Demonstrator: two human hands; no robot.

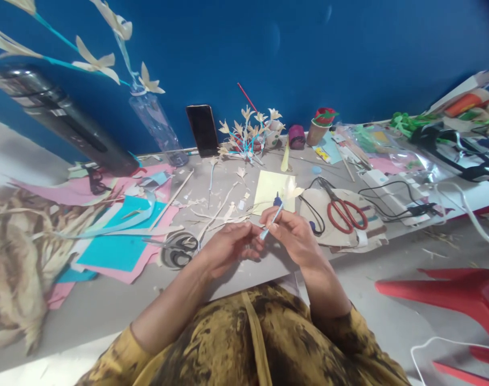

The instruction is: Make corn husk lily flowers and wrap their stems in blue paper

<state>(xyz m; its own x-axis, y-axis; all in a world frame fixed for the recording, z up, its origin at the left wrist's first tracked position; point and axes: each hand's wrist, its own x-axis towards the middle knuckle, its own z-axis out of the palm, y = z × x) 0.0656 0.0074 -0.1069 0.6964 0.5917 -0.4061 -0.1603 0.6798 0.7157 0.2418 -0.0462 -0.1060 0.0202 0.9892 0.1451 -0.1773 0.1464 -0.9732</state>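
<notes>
A small handmade flower [293, 190] with pale, husk-like petals and a light blue wrapped stem is in front of me. My right hand [293, 235] pinches its stem between thumb and fingers, petals pointing up and away. At the stem's lower end, my left hand [233, 244] has curled fingers closed against it; the exact contact is partly hidden. Just beyond my fingers stands a small bottle with a dark blue tip [277, 199], by a pale yellow paper square [264, 187]. Grey-handled scissors [182, 249] lie left of my left hand, red-handled scissors [347, 213] right of my right.
Similar flowers [248, 134] are bunched near the blue wall, beside a phone [203, 130]. A clear bottle [158, 126] and dark flask [67, 120] stand left. Blue paper [116, 241] and dried husks [23, 268] cover the left side. A red chair [461, 292] is at right.
</notes>
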